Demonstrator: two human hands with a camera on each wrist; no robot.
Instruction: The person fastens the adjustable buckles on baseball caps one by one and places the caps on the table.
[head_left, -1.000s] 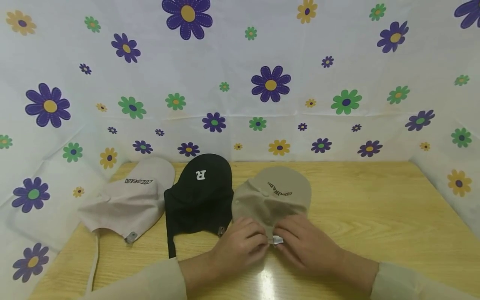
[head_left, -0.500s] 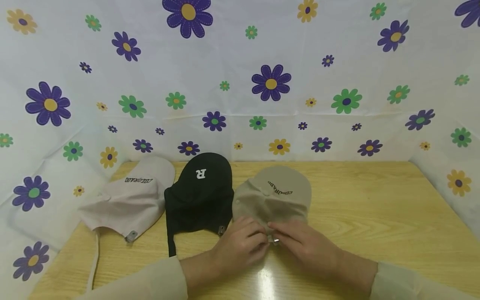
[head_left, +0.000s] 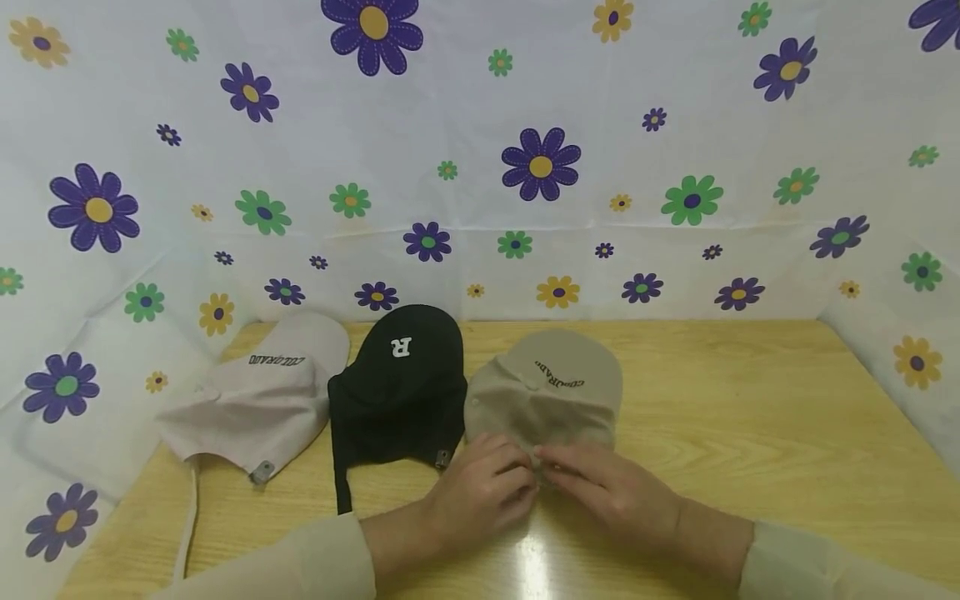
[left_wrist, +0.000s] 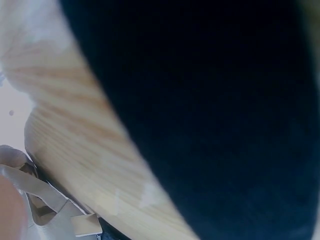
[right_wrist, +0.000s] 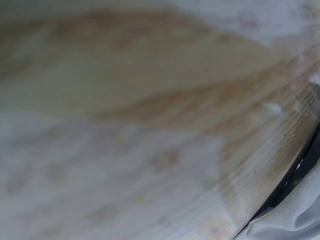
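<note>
1. At left, a pale, soft cloth cap (head_left: 262, 417) lies creased, its thin strap (head_left: 189, 517) trailing toward me.
2. Next, a smooth black cap (head_left: 401, 417) with a rounded brim and a white "R".
3. Left hand (head_left: 480, 483): fingers curled, pinching the tan cap's near edge.
4. The tan cap (head_left: 562, 408), wrinkled fabric, lies right of the black one; hands hide its near edge.
5. Right hand (head_left: 615, 496): fingertips pinching that same edge.
6. Behind the glossy wood-grain table (head_left: 750, 417), flowered white cloth (head_left: 450, 108).
</note>
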